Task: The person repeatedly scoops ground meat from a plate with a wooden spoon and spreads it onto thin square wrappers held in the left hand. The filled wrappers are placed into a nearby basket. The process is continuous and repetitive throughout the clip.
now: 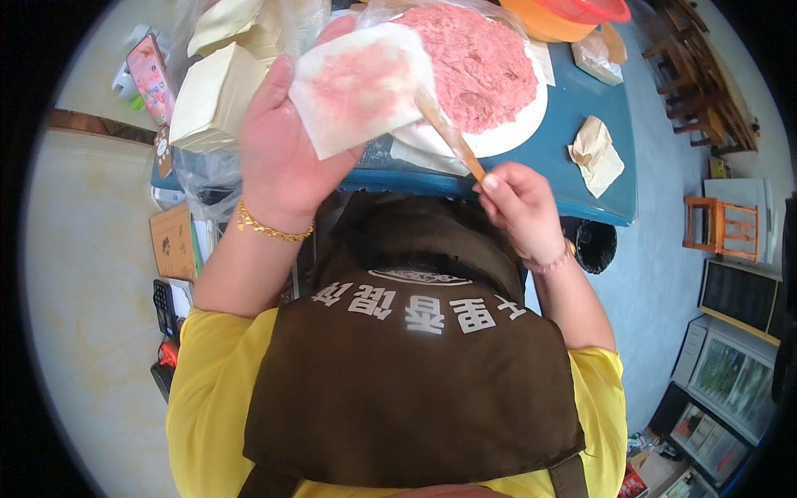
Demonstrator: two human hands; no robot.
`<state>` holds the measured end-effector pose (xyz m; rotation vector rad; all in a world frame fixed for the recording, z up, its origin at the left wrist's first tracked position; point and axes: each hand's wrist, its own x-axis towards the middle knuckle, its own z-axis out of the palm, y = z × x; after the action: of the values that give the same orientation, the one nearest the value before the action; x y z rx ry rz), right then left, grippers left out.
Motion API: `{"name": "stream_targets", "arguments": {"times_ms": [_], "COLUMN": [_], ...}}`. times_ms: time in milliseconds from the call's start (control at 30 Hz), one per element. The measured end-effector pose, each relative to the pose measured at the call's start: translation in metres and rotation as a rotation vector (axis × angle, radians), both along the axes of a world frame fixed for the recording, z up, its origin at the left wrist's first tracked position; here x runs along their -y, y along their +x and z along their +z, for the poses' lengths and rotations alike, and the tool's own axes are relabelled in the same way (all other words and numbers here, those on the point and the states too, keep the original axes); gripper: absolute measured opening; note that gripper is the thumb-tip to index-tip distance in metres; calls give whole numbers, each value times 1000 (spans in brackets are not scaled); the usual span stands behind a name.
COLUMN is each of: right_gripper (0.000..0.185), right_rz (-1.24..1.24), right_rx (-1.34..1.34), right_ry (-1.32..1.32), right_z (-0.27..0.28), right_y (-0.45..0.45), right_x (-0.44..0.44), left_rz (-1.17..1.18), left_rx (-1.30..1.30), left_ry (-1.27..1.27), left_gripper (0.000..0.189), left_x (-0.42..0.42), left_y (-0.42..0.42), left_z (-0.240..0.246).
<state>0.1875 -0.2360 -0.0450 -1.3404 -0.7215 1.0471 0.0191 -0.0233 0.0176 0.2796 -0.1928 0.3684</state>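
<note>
On the upturned palm of my left hand (280, 149) lies a square dough wrapper (367, 87), with a thin pink smear of minced meat across its middle. The fingers are partly hidden beneath it. My right hand (523, 205) pinches the lower end of a flat wooden spatula (451, 134), whose pale, coated tip meets the wrapper's right edge. Behind the spatula, a large mound of pink minced meat (479, 68) rests on a white plate (520, 134). Stacked square wrappers (215, 99) stand left of my left hand, partly inside a clear plastic bag (212, 187).
A blue table (579, 87) carries all this. A crumpled wrapper (596, 155) lies on its right side, below a small package (599, 56). Orange and red plastic baskets (560, 18) stand at the back. A phone (150, 78) leans at the left; a black-lined bin (596, 246) stands below right.
</note>
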Motion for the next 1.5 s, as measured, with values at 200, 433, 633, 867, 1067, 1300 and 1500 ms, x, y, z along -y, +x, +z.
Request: {"name": "stream_targets", "arguments": {"times_ms": [200,433,633,867,1067,1300,1500], "right_gripper": [7,7,9,8,7,13,10], "right_rz": [-363,-308,-310,-281,-196,-287,-212], "right_rx": [1288,1093,1166,1139,1224,1505,1393], "right_ry": [237,12,120,130,220,308,300], "right_z": [25,24,50,41,30,50,50], "right_y": [-2,-2,-10,-14,-10,3,15], "right_x": [1,0,-29,-17,-16,-23,-10], "left_rz": [-39,-37,149,333,265,407,381], "left_rx": [-7,-11,-146,-379,-410,-403,-396], "left_ry": [17,40,215,406,426,492,769], "left_gripper": [57,58,55,39,34,25,24], "left_x": [-4,-17,6,9,2,19,5], "left_y": [0,-4,0,12,13,16,10], "left_z": [-2,5,-3,-5,-7,-7,-3]}}
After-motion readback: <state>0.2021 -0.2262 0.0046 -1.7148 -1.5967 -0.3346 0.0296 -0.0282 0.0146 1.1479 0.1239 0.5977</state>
